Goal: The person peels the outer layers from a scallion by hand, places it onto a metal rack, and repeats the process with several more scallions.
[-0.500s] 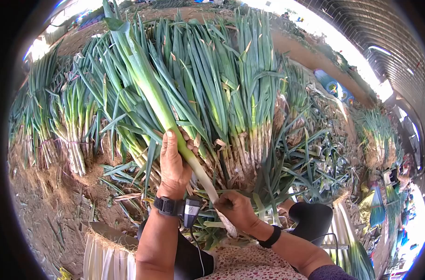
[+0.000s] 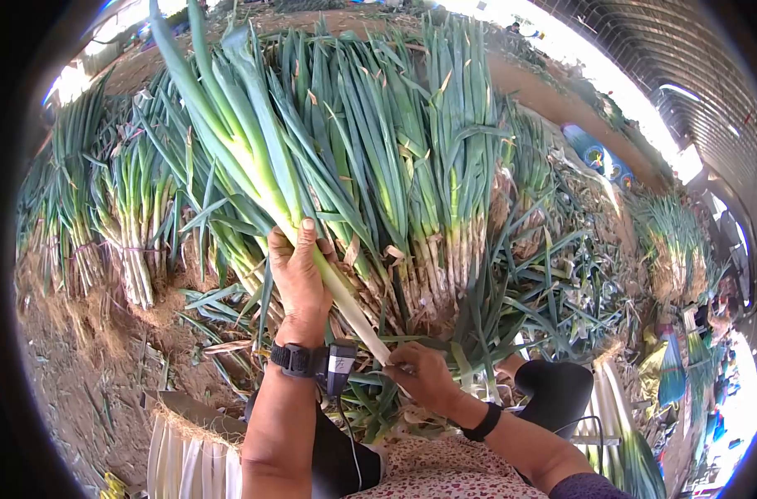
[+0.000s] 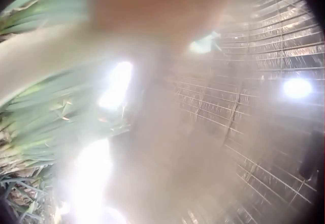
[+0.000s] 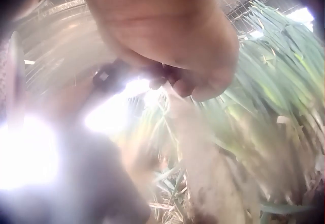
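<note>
A long green onion (image 2: 357, 316) slants across the head view, its leaves (image 2: 249, 158) fanning up to the far left and its white end toward the person's lap. My left hand (image 2: 302, 279) grips the stalk just below the leaves, thumb lying along it. Lower down, my right hand (image 2: 428, 378) pinches the white part between thumb and fingers. In the right wrist view, the pale lower stalk (image 4: 198, 153) runs down from my curled fingers. The left wrist view is blurred, with the pale stalk (image 3: 35, 61) crossing beside the hand (image 3: 162, 10).
A big heap of green onions (image 2: 395, 183) stands right ahead. Tied bundles (image 2: 137, 233) are at the left. Trimmed white stalks (image 2: 191, 457) lie low left, more (image 2: 619, 399) low right. Leaf scraps (image 2: 578, 274) litter the ground at right.
My left hand has shifted slightly up and left along with the green onion. Its leaves now spread apart where a broad pale-green sheath showed before. The right hand has hardly moved.
</note>
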The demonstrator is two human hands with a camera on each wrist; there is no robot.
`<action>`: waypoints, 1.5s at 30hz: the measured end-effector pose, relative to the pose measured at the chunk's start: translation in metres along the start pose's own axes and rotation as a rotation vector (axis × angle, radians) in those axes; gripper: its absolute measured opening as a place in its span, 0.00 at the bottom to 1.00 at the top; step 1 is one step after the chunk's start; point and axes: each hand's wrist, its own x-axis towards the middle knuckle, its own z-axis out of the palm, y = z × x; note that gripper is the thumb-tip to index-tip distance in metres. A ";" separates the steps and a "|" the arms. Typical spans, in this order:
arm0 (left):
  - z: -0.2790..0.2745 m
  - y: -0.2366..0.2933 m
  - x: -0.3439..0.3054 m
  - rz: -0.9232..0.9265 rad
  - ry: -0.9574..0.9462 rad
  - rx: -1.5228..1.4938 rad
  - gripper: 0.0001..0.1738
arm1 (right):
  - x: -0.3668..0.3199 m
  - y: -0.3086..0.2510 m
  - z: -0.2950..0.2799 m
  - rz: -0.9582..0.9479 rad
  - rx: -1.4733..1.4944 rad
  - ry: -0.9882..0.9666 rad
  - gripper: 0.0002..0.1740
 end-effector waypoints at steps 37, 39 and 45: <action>-0.001 0.008 -0.009 -0.299 -0.280 -0.478 0.30 | 0.041 -0.029 -0.018 -0.270 0.003 0.172 0.15; 0.004 0.009 -0.012 -0.277 -0.246 -0.440 0.31 | 0.046 -0.042 -0.023 -0.262 -0.163 0.176 0.14; 0.008 0.001 -0.017 -0.164 -0.160 -0.256 0.28 | 0.057 -0.057 -0.031 -0.150 -0.593 0.025 0.10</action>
